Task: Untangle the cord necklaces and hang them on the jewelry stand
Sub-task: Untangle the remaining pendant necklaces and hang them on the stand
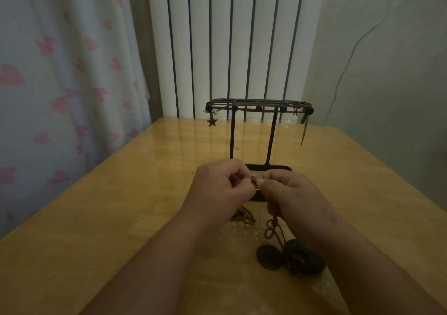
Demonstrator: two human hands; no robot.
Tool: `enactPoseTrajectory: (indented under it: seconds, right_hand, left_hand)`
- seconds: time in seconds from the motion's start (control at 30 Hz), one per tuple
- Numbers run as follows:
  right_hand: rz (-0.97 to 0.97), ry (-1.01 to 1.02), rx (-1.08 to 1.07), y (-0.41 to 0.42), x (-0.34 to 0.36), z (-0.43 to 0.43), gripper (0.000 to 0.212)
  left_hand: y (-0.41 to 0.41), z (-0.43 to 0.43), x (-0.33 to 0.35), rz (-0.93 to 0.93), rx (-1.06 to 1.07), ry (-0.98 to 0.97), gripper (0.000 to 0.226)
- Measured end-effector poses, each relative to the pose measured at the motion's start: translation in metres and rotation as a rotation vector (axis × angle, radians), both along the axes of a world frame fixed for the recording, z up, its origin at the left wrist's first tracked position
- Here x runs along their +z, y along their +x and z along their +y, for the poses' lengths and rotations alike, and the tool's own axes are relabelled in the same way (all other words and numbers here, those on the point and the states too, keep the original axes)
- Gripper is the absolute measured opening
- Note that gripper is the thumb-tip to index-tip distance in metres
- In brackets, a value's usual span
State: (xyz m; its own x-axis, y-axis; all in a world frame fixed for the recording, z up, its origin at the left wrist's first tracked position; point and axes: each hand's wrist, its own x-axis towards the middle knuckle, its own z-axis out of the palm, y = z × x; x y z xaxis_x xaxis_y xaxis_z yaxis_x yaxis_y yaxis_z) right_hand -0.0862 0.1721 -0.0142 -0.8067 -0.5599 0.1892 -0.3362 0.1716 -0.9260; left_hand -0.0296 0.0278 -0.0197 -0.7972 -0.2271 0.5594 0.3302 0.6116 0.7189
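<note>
Cord necklace (271, 230) pinched between left hand (217, 186), right hand (287, 193).

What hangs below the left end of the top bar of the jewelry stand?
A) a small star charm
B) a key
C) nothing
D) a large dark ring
A: a small star charm dangles under the left end of the jewelry stand; the dark round pendants lie on the table.

2 hands (219, 185) (289, 192), 1 jewelry stand (278, 168), 2 dark disc pendants (268, 257) (310, 262), 2 star charms (212, 122) (295, 111), 1 table (116, 198).
</note>
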Motion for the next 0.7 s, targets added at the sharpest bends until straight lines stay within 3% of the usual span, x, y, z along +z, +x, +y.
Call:
enactPoseTrajectory:
  seconds: [0.3,0.47,0.7]
  right_hand:
    - [-0.295,-0.125,0.059,0.0011,0.0024,0.0019,0.026]
    - [-0.160,-0.063,0.001,0.0012,0.0010,0.0023,0.020]
    - [0.308,0.064,-0.178,0.0002,-0.0049,-0.0025,0.004]
  left_hand:
    - [-0.0015,-0.0034,0.0005,-0.047,-0.045,0.084,0.012]
    - [-0.0007,-0.0026,-0.0009,-0.035,-0.005,0.045,0.010]
    - [-0.0011,-0.0016,0.0004,-0.028,0.038,0.026,0.011]
